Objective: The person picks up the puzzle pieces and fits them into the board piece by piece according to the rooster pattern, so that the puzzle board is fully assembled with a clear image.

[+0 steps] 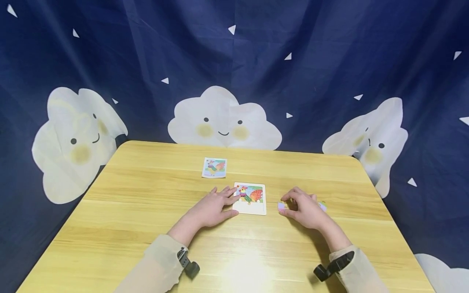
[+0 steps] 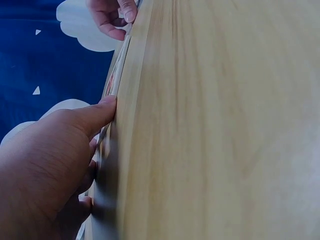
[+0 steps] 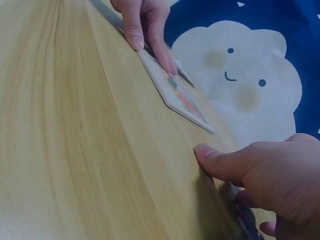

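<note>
A white puzzle board (image 1: 250,207) with a colourful rooster picture lies flat at the table's middle. My left hand (image 1: 224,200) lies flat with straight fingers, its fingertips touching the board's left edge (image 3: 182,97). My right hand (image 1: 293,205) sits to the right of the board with curled fingers, thumb and forefinger pinching a small purple puzzle piece (image 1: 281,206) on the table. Another small piece (image 1: 322,206) lies just right of that hand. In the right wrist view my thumb (image 3: 215,160) presses the wood.
A small reference card (image 1: 214,167) with the same rooster picture lies behind the board. The wooden table (image 1: 146,228) has rounded corners. A dark blue cloth with white clouds (image 1: 223,118) hangs behind it.
</note>
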### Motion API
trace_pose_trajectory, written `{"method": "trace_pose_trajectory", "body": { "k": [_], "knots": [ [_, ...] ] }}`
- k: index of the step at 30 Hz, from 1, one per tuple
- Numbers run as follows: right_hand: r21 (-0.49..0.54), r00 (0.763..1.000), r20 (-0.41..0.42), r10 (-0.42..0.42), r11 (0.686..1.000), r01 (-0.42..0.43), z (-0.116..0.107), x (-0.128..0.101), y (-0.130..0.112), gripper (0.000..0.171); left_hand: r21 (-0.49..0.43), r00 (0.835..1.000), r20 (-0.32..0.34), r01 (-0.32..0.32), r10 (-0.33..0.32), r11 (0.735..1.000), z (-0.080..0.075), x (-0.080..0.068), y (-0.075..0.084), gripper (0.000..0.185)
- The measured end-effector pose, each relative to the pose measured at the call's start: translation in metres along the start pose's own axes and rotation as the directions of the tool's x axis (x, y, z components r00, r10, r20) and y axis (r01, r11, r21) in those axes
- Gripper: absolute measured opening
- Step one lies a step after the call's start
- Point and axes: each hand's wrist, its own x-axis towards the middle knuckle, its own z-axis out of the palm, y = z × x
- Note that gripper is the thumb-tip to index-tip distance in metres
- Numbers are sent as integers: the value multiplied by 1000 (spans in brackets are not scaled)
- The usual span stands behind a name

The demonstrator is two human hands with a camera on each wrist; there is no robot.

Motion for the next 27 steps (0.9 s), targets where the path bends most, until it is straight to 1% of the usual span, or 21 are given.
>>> {"method": "trace_pose_trajectory", "body": {
  "k": [6, 11, 16, 21, 27],
  "knots": [
    [22, 1000, 5, 19, 1000, -19, 1, -2, -2, 32, -3, 1000, -9, -6, 6, 1000, 1, -1, 1, 60],
    [18, 1000, -10, -26, 1000, 26, 4, -6, -3, 31, -4, 1000, -12, -3, 3, 1000, 0, -1, 1, 60],
    [-5, 997, 11, -72, 997, 72, 6, -9, -4, 36, -1, 1000, -11, -5, 5, 1000, -1, -1, 2, 60],
    [-34, 995, 29, -91, 995, 92, 7, -11, -5, 39, -2, 1000, -16, -9, 9, 1000, -1, -1, 1, 59],
    [-57, 994, 32, -104, 993, 106, 7, -10, -9, 37, -10, 1000, -19, -11, 11, 1000, 0, -2, 1, 59]
  ]
}}
